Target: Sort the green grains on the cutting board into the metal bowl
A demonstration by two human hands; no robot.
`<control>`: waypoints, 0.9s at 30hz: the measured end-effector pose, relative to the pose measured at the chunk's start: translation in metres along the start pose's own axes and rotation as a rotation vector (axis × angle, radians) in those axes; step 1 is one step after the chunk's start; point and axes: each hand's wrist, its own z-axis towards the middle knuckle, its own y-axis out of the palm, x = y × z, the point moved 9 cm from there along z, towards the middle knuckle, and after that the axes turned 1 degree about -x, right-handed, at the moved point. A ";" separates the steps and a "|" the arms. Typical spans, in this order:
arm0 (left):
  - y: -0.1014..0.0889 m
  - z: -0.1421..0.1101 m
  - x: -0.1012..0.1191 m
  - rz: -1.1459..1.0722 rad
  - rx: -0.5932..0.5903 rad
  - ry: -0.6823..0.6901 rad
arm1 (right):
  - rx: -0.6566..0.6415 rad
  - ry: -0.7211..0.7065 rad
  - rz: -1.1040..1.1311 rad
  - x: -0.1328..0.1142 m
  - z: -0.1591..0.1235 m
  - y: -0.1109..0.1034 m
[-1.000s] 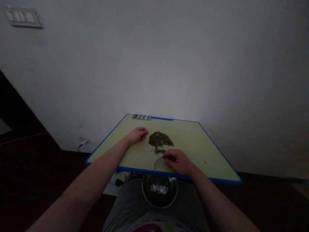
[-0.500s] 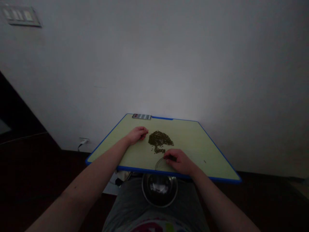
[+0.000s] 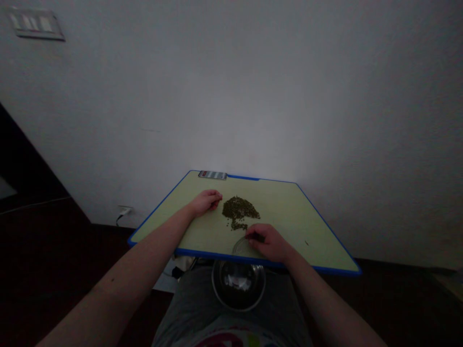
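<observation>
A pile of small dark green beans [image 3: 239,208], much like mung beans, lies on the pale yellow-green tabletop, with a small clump trailing toward me. Just left of the pile, my left hand [image 3: 207,202] rests with its fingers pinched together; whatever is between the fingertips is too small to see. At the near side, my right hand [image 3: 268,241] has its fingers curled on the edge of a clear, round-edged piece [image 3: 240,245], close to the trailing clump. The palm hides part of that clear piece. Below the table edge, a shiny metal bowl [image 3: 238,285] sits in my lap.
The small table [image 3: 289,212] has a blue rim and stands against a grey wall. At its far left edge lies a phone [image 3: 212,175]. A small dark fleck [image 3: 306,243] is on the right side. A plug [image 3: 125,211] sits in a wall socket at left.
</observation>
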 end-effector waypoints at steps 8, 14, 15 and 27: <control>0.002 -0.003 0.003 0.001 0.007 -0.029 | -0.007 -0.007 -0.006 -0.002 0.000 0.001; 0.001 -0.002 0.002 0.006 0.014 -0.025 | -0.026 -0.025 -0.016 -0.004 0.000 0.001; 0.001 -0.001 0.002 0.006 0.014 -0.022 | -0.028 -0.027 -0.008 -0.004 0.000 0.001; 0.002 -0.002 0.003 0.000 0.008 -0.010 | 0.050 -0.017 -0.039 -0.002 0.000 -0.004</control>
